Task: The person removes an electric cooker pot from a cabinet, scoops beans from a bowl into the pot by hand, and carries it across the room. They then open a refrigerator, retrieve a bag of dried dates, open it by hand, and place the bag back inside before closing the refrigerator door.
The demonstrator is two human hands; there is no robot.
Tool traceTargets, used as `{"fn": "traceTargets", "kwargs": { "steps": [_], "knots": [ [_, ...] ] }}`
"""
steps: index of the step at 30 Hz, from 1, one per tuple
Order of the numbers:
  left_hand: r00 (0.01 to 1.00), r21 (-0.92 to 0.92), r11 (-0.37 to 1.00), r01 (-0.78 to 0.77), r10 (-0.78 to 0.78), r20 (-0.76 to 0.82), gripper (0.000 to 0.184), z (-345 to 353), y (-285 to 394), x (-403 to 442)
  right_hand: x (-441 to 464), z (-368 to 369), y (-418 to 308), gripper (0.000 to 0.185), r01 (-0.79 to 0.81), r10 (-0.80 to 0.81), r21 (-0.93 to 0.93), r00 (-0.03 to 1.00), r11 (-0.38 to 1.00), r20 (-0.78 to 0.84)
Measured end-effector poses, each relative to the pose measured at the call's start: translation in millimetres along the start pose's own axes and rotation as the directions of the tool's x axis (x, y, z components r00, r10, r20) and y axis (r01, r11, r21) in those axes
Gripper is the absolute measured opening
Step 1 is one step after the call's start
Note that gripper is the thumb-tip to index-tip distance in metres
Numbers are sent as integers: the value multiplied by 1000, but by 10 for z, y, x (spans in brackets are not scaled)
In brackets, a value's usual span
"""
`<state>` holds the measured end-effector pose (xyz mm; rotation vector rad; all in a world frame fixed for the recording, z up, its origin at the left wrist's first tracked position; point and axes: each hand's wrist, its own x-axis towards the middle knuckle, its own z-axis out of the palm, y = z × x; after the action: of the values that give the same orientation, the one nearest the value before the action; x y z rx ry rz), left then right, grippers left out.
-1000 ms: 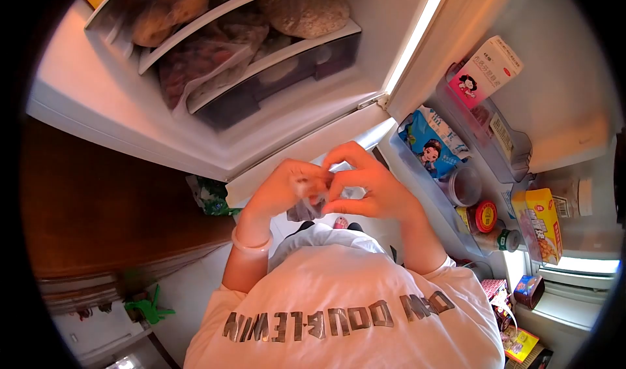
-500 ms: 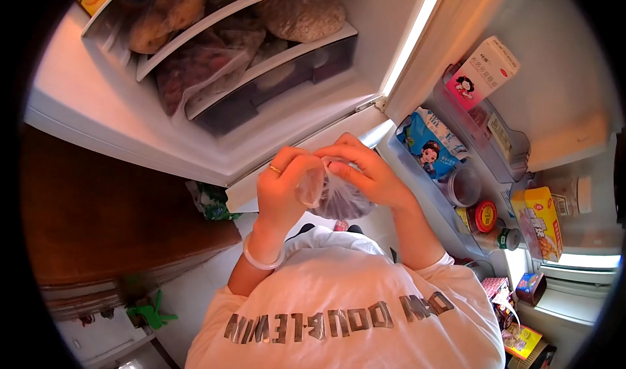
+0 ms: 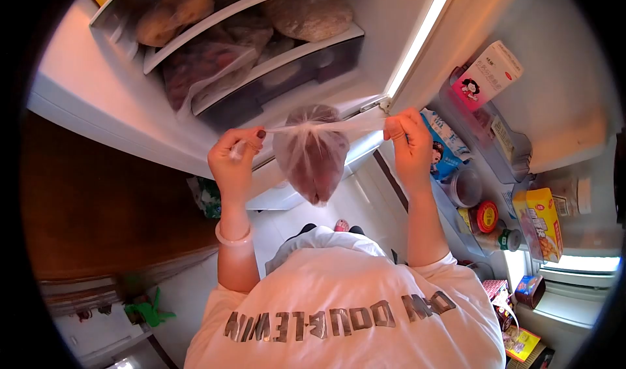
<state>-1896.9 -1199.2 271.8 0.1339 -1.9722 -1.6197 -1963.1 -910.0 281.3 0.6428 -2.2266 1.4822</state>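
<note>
A clear plastic bag (image 3: 314, 160) with dark reddish contents hangs between my hands, in front of the open fridge. Its top is drawn tight into two stretched ends that meet in a gathered point at the middle. My left hand (image 3: 233, 160), with a pale bangle at the wrist, pinches one end. The other end is gripped in my right hand (image 3: 411, 140), close to the fridge door. What exactly the bag contains I cannot make out through the plastic.
Fridge shelves (image 3: 261, 16) ahead hold several bagged foods, with a drawer (image 3: 280, 75) below. On the right, the open door's racks carry a pink-white carton (image 3: 486, 75), a blue packet (image 3: 447, 147), jars (image 3: 486, 216) and a yellow box (image 3: 541, 222). A brown wooden surface (image 3: 117, 199) lies left.
My hands were close together at the bag's mouth. They have moved wide apart, pulling its ends out sideways, and the bag now hangs in full view between them.
</note>
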Motion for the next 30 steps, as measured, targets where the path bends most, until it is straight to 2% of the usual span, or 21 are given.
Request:
{"fn": "traceTargets", "kwargs": {
  "steps": [1,2,4,7,8,13,16,19,20,21,23,24,26,27,28,29,30],
  "knots": [
    [997,-28,997,72,-72,-29,7,-30,-77,19,2,-14,29,28,-34,34,-17,999,999,8],
    [997,-29,997,74,-74,-8,9,-42,-141,43,-12,-4,30,32,-22,23,-19,1000,1000,11],
    [995,-28,996,89,-88,38,13,-58,-216,36,-1,49,19,30,-114,115,79,993,990,-10],
    [933,-161,923,350,-328,148,14,58,-252,19,102,188,9,25,-151,156,325,988,934,12],
    [939,-215,920,328,-292,184,16,139,-277,-2,141,245,6,23,-150,153,416,988,897,26],
    [950,-443,861,250,-129,285,17,635,-419,-163,269,659,-81,18,-26,-65,410,976,912,205],
    [981,-80,996,-30,45,189,21,804,-490,-203,272,809,-203,18,10,-117,417,965,909,233],
    [983,118,993,-4,-18,183,26,857,-269,-227,263,787,-282,20,-56,-87,423,947,904,310],
    [984,26,997,-79,73,165,23,886,-544,-228,259,784,-269,20,-83,-78,432,936,898,342],
    [984,84,988,-132,120,131,21,885,-545,-210,254,779,-252,20,-111,-69,440,925,891,374],
    [973,203,952,-230,220,74,17,893,-541,-169,242,743,-203,23,64,-157,335,953,940,259],
    [980,147,969,-199,196,35,16,893,-526,-128,235,725,-168,26,149,-208,272,957,951,202],
    [989,27,990,-140,141,-34,14,885,-467,-25,166,714,-58,39,21,-31,269,999,963,35],
    [985,-16,986,-166,164,-60,14,880,-413,41,124,718,33,47,-43,59,277,997,960,-50],
    [978,-58,979,-194,188,-88,13,871,-338,123,82,712,199,71,-148,148,177,989,973,17],
    [970,-99,970,-224,212,-117,13,861,-257,209,32,784,309,74,-282,278,348,959,894,63],
    [961,-47,966,-253,245,-125,14,853,-175,287,12,845,329,76,-401,390,499,911,768,132]
  ]
}}
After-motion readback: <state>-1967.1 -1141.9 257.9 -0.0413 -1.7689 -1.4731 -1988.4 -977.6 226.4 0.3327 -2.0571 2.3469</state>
